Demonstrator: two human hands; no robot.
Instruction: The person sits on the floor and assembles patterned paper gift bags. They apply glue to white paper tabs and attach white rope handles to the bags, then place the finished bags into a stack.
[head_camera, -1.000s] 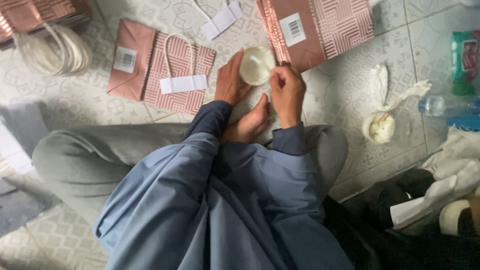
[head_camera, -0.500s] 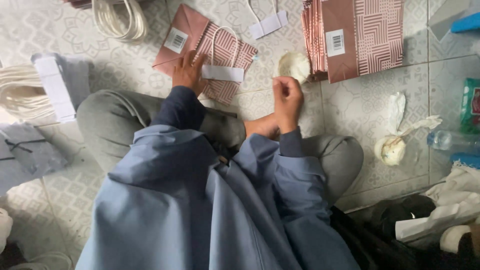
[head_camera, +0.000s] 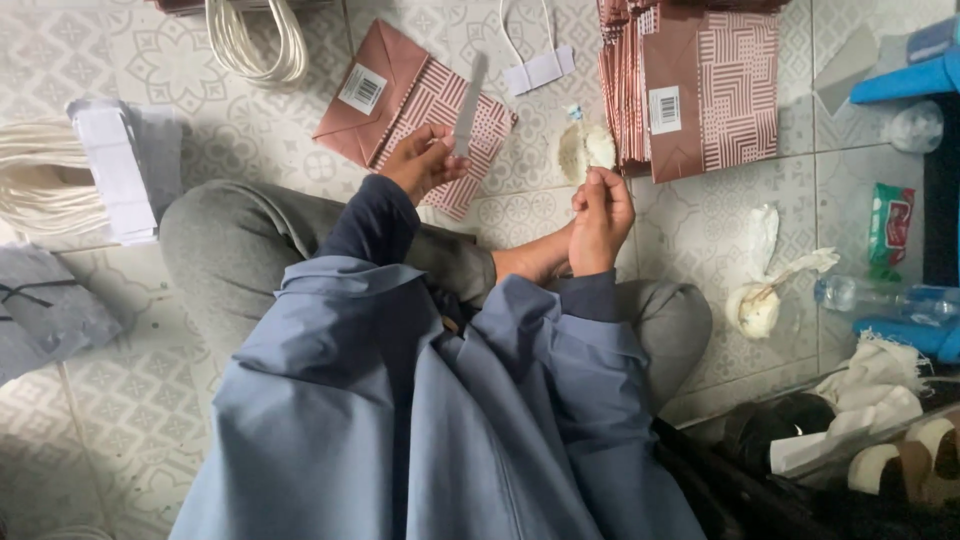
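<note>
Patterned floor tiles (head_camera: 180, 60), pale grey. Stack of pink-and-brown patterned paper bags (head_camera: 700, 90), upper right. Single flat paper bag (head_camera: 400, 100), under the left hand. Left hand (head_camera: 422, 160), pinched on a pale paper strip (head_camera: 468, 105) standing upward over that bag. Right hand (head_camera: 600, 215), closed in a loose fist, just below a whitish glue tub (head_camera: 585, 150). Hands apart.
</note>
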